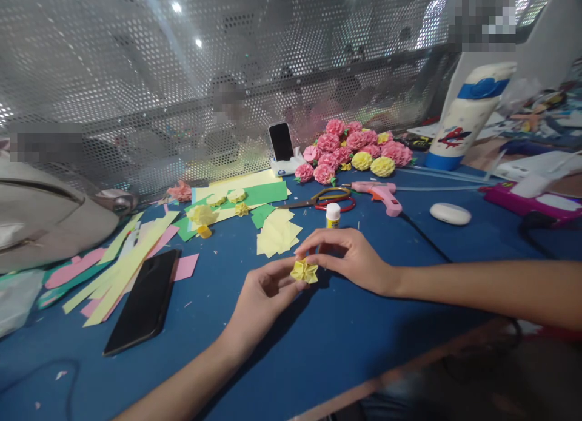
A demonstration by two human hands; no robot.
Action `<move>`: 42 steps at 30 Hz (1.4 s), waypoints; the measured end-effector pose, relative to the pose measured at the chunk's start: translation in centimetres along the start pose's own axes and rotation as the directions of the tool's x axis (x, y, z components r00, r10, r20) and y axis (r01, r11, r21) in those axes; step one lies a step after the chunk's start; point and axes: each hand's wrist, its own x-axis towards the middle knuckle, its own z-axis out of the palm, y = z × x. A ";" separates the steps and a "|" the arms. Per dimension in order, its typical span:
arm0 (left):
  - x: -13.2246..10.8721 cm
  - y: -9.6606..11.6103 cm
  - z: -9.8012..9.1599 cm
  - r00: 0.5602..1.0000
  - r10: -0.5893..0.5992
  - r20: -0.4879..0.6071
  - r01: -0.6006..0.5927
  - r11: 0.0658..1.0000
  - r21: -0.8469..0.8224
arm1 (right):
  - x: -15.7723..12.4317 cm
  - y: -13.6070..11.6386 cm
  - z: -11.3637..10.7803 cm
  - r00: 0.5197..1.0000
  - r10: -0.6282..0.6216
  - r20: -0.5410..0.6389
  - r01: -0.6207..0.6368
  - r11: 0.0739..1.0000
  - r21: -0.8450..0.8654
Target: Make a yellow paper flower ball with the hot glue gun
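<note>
Between my two hands, just above the blue table, is a small yellow folded paper flower point(304, 272). My left hand point(266, 290) has its fingers and thumb closed on the flower's left and lower side. From the right, my right hand point(350, 257) pinches the flower's upper edge with thumb and fingertips. A glue stick point(333, 215) with a white cap stands upright right behind my right hand. Pale yellow paper pieces point(277, 232) lie in a pile beyond my left hand. Scissors point(327, 199) with red and yellow handles lie behind the glue stick.
A pink glue gun point(379, 193) trails a black cord rightward. Pink and yellow paper flowers point(354, 148) are heaped at the back. A bottle point(468, 117) stands back right. At left are a phone point(145, 303), paper strips point(131, 266) and a bag point(45, 212). A white case point(450, 213) lies at right.
</note>
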 end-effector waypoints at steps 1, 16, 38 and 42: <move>0.0 0.0 0.0 1.000 0.000 -0.008 0.000 1.000 0.000 | 0.0 0.0 -0.1 1.000 -0.017 0.005 0.017 1.000 -0.013; 0.1 -0.2 -0.1 0.999 -0.017 -0.046 0.014 0.998 -0.066 | 0.7 0.7 -1.9 0.857 -0.446 0.257 0.514 0.722 -0.463; 0.0 -0.1 -0.2 0.997 -0.038 -0.064 0.038 0.999 0.001 | 0.5 0.7 -1.1 0.897 -0.346 0.276 0.434 0.809 -0.396; 0.1 -0.2 -0.2 0.998 -0.023 -0.067 0.024 1.000 0.010 | 0.2 0.3 -0.6 0.918 -0.353 0.179 0.393 0.867 -0.307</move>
